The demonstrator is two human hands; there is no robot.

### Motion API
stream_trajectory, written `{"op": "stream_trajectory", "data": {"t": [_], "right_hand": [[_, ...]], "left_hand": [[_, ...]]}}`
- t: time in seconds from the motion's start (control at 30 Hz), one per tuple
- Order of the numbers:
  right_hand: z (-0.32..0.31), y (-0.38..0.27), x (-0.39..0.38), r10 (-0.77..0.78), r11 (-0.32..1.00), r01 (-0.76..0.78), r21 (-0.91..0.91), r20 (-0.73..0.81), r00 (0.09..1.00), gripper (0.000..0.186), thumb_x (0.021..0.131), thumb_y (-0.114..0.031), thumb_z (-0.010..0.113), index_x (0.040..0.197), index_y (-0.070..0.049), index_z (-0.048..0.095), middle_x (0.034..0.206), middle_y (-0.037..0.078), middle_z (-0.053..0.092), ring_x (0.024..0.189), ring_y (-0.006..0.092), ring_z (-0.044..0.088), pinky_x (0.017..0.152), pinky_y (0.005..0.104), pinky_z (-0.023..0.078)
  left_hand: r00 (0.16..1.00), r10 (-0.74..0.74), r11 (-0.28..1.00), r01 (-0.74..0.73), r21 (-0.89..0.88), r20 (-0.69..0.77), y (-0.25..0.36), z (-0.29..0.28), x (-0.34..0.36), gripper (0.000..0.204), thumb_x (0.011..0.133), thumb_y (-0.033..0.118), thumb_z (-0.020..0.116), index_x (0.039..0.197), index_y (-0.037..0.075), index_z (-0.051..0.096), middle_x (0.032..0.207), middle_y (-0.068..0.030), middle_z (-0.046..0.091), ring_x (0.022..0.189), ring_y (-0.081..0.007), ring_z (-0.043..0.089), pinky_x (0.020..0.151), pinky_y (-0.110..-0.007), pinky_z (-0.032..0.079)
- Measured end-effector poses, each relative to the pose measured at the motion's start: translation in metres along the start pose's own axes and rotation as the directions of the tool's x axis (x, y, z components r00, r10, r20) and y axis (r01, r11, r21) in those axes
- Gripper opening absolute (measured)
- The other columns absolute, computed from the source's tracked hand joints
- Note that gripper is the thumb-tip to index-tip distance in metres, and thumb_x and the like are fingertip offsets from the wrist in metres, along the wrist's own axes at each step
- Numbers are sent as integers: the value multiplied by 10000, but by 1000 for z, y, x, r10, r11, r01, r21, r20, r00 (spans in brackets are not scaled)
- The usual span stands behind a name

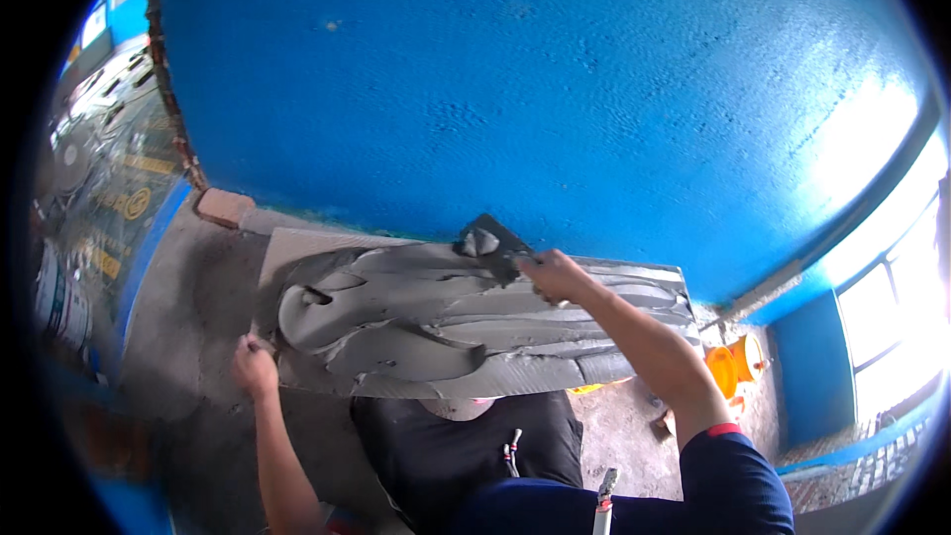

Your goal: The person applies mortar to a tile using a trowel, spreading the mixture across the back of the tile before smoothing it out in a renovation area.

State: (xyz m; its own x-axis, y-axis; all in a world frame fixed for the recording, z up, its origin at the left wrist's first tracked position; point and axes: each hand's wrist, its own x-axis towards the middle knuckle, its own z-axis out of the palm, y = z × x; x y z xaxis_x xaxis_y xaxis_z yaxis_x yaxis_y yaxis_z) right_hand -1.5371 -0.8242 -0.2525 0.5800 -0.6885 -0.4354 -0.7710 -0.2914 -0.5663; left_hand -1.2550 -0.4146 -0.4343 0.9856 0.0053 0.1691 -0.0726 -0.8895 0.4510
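A large rectangular tile [281,244] lies across the middle of the view, its upper face spread with thick grey mortar [396,312] in long ridges and swirls. My right hand [557,277] grips a flat trowel [508,250] over the tile's far edge. A lump of mortar sits on the trowel's blade. At the tile's near left corner, my left hand [256,369] is closed on the edge, its fingertips partly hidden.
A blue wall [555,89] rises just beyond the tile. A brick [225,208] rests at its foot on the left. Orange buckets [723,369] stand to the right, near a bright window [892,317]. Another bucket [64,302] is at far left, beside plastic sheeting [139,178].
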Motion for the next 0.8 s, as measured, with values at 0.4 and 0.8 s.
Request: {"op": "stream_trajectory", "data": {"t": [0.4,0.8], "right_hand": [[109,-187,-5,-472,824,326,463,244,847,452,917,-426,499,794,-2,592,620,78,569,469,142,536,398,287,409],[138,-144,-42,-502,555,543,-630,267,823,435,827,-390,540,1066,-27,509,933,248,630,883,399,620,770,479,492]], "left_hand": [[994,-73,996,77,-45,79,9,-17,-5,317,920,314,421,917,59,610,896,-202,646,850,-417,604,726,-517,465],[976,-159,983,171,-73,147,14,-26,-8,312,916,318,415,924,78,615,915,-195,648,877,-408,604,739,-513,467]]}}
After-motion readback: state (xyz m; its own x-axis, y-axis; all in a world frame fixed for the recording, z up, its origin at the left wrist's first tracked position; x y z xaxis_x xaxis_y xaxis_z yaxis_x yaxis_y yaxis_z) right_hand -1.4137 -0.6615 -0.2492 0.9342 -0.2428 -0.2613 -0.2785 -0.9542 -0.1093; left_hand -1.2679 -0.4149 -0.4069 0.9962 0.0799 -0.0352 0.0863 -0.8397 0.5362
